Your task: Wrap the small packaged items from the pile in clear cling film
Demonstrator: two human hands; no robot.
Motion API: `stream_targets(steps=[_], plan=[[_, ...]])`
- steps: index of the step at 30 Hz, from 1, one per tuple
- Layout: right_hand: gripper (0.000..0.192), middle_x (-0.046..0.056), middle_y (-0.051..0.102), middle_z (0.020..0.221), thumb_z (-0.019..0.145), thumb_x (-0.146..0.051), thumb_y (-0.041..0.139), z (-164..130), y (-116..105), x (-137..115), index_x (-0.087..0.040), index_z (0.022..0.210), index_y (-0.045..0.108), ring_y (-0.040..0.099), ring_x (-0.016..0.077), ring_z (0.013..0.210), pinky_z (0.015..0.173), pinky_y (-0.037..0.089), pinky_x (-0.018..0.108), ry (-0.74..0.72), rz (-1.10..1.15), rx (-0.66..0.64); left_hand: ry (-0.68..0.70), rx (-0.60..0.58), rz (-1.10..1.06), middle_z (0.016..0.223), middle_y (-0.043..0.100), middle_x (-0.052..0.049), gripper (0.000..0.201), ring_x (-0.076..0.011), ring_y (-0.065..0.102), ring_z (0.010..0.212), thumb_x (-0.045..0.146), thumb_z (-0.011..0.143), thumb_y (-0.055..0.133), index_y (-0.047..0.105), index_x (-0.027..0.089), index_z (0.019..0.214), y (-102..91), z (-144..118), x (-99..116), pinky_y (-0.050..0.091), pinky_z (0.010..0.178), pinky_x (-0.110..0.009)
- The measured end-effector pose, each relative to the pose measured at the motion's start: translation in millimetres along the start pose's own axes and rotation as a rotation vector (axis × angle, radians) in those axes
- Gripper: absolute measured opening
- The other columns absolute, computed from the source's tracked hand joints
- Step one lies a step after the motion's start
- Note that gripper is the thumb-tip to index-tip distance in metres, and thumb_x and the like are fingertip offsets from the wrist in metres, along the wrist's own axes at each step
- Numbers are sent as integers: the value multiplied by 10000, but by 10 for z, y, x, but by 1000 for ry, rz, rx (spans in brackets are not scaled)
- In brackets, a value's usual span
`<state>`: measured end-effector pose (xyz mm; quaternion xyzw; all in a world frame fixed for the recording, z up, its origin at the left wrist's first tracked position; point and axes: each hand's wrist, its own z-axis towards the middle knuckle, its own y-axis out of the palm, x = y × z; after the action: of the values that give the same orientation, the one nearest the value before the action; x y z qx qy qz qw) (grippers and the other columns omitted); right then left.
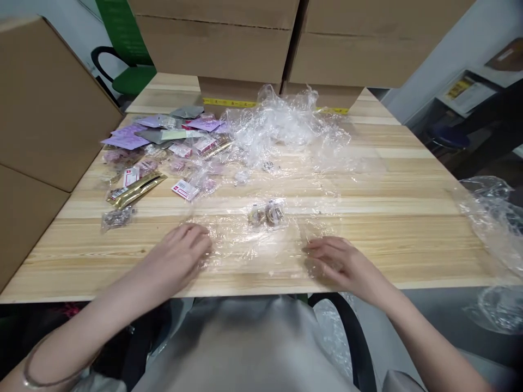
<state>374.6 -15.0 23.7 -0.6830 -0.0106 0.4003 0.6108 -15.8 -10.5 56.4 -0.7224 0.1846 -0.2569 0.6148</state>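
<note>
A thin sheet of clear plastic film [272, 253] lies crinkled on the table between my two hands. Two small bagged items with brownish, round contents [274, 213] rest side by side on it, too small to identify. My left hand [186, 250] is at the film's left edge, fingers loosely stretched towards it and the thumb mostly hidden. On the right edge, my right hand [341, 261] touches the film with fingers apart and thumb spread below. Neither hand shows a firm grip.
A pile of small packets [180, 141] spreads over the left of the wooden table [408, 218], with a gold pouch [137, 190] and a dark bagged item [117, 218] nearer. Behind are crumpled clear plastic [286, 117] and large cartons [229, 49]. Another carton [44, 109] borders the left.
</note>
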Motion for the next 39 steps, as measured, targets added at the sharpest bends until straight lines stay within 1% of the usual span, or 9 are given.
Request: stream_targets(steps=[3, 7, 12, 15, 19, 23, 29, 33, 39], plan=[[184, 58, 695, 1078, 944, -362, 547, 70, -17, 180, -228, 933, 672, 648, 202, 1014, 869, 504, 344, 160, 358, -5, -5, 33, -427, 1288, 610, -69, 248, -271, 516, 1246, 312, 917, 514, 647, 254, 1118, -61, 17, -339, 422, 1045, -445], [280, 33, 707, 824, 905, -487, 570, 291, 57, 365, -221, 863, 643, 670, 186, 777, 749, 517, 317, 407, 606, 260, -307, 207, -768, 999, 716, -61, 305, -230, 663, 953, 506, 837, 625, 663, 216, 921, -81, 243, -530, 518, 857, -340], [391, -35, 531, 501, 899, -597, 501, 585, 127, 537, -225, 796, 560, 524, 159, 475, 534, 417, 279, 551, 489, 452, -431, 443, -865, 836, 672, -30, 315, -169, 615, 745, 490, 802, 652, 616, 187, 880, -17, 670, -537, 483, 673, -268], [391, -6, 532, 491, 959, -538, 404, 631, 98, 630, -214, 812, 566, 535, 186, 501, 567, 371, 291, 567, 77, 400, -399, 507, -843, 809, 618, -5, 255, -146, 565, 719, 438, 840, 604, 576, 191, 897, 31, 853, -537, 442, 644, -246], [328, 37, 557, 528, 984, -392, 342, 545, 15, 747, -187, 909, 587, 526, 212, 501, 532, 263, 290, 598, -368, 223, -280, 321, -755, 693, 556, 33, 220, -131, 523, 626, 417, 932, 480, 532, 204, 951, 56, 867, -544, 388, 599, -234], [318, 26, 540, 520, 1000, -364, 301, 442, -70, 843, -191, 910, 553, 519, 211, 489, 528, 264, 282, 591, -381, 93, -169, 150, -522, 745, 617, 18, 294, -138, 561, 647, 450, 983, 396, 562, 210, 1021, 23, 803, -561, 391, 631, -236], [307, 37, 556, 544, 1008, -361, 273, 443, -129, 957, -180, 986, 521, 539, 230, 525, 555, 305, 292, 658, -372, 72, -175, 285, -11, 1041, 713, -83, 361, -213, 669, 812, 488, 989, 395, 605, 223, 1118, 55, 948, -699, 429, 691, -281], [346, 33, 553, 517, 1013, -369, 254, 496, -138, 942, -170, 1005, 537, 547, 228, 506, 564, 338, 299, 697, -335, 36, -196, 174, 191, 1025, 700, -146, 387, -273, 687, 809, 445, 1000, 380, 629, 178, 1130, 130, 1023, -752, 458, 653, -321], [375, 201, 689, 894, 961, -331, 381, 412, -109, 637, -79, 1170, 563, 666, 327, 767, 661, 471, 408, 664, -646, 290, 45, 439, 205, 1406, 498, -184, 516, -348, 423, 1359, 164, 946, 461, 385, 207, 1455, 113, 916, -302, 337, 1096, -539]])
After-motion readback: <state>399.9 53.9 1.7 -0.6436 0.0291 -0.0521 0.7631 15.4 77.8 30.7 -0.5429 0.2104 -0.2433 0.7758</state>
